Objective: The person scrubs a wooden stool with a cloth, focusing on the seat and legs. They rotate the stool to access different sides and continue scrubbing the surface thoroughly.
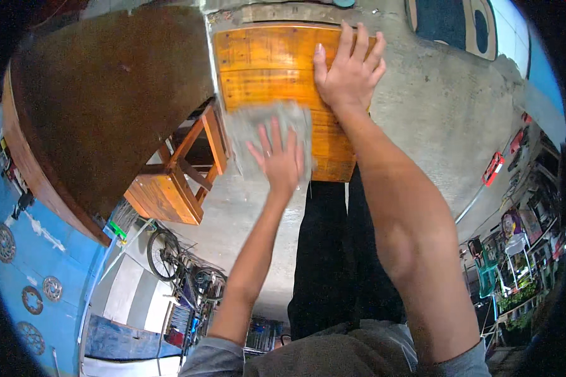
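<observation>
A glossy orange-brown wooden bench or stool top [264, 63], made of planks, lies in front of my legs. Over its near left part is a grey cloth [242, 125], blurred by motion and reaching past the wood's left edge. My left hand [280, 157] lies flat on this cloth, palm down, with the fingers spread. At the far right corner of the wood rests my right hand [352, 78], its fingers stretched apart and some tips reaching past the edge. The support under the planks is hidden.
To the left stands a large dark brown tabletop [119, 81] with a wooden rim. A smaller wooden stool [170, 195] lies tipped beside it. Behind are a bicycle [163, 254] and a blue wall [63, 270] with metal discs. Cluttered racks [516, 251] line the right side of the concrete floor [434, 125].
</observation>
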